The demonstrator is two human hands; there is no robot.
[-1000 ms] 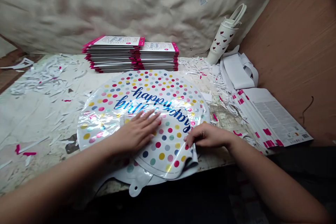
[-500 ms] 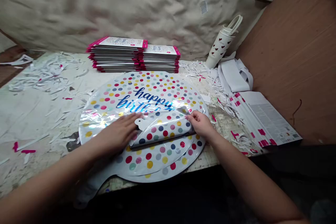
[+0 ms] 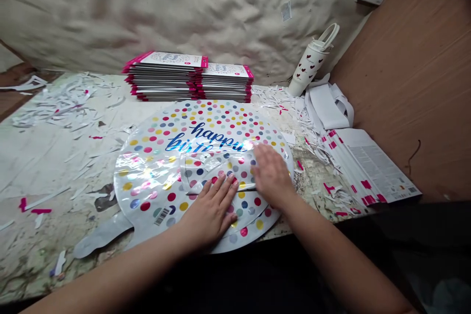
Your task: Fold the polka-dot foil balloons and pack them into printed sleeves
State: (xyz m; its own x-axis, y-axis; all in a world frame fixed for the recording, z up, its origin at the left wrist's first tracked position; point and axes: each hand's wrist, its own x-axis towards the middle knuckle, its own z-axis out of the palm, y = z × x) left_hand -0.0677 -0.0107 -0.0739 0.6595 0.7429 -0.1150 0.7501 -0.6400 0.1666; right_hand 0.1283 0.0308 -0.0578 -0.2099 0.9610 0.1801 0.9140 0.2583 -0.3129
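A pile of flat round foil balloons (image 3: 206, 127) with coloured dots and blue "happy birthday" lettering lies on the table in front of me. On top of it sits a folded dotted balloon (image 3: 213, 169). My left hand (image 3: 213, 208) lies flat, fingers stretched, on the near edge of the fold. My right hand (image 3: 270, 176) presses flat on its right end, slightly blurred. A white balloon neck tab (image 3: 99, 238) sticks out at the lower left.
Two stacks of pink-edged packaging cards (image 3: 187, 77) stand behind the balloons. More cards (image 3: 371, 167) are fanned out at the right, beside white paper strips (image 3: 329, 103) and a heart-print cup (image 3: 309, 64). Paper scraps (image 3: 62, 103) litter the worn table (image 3: 47, 157). A brown board (image 3: 415, 73) walls the right.
The near half of the top balloon was folded away from me, then folded over again. Both hands moved from gripping its edges to pressing flat on it; my left hand shifted right.
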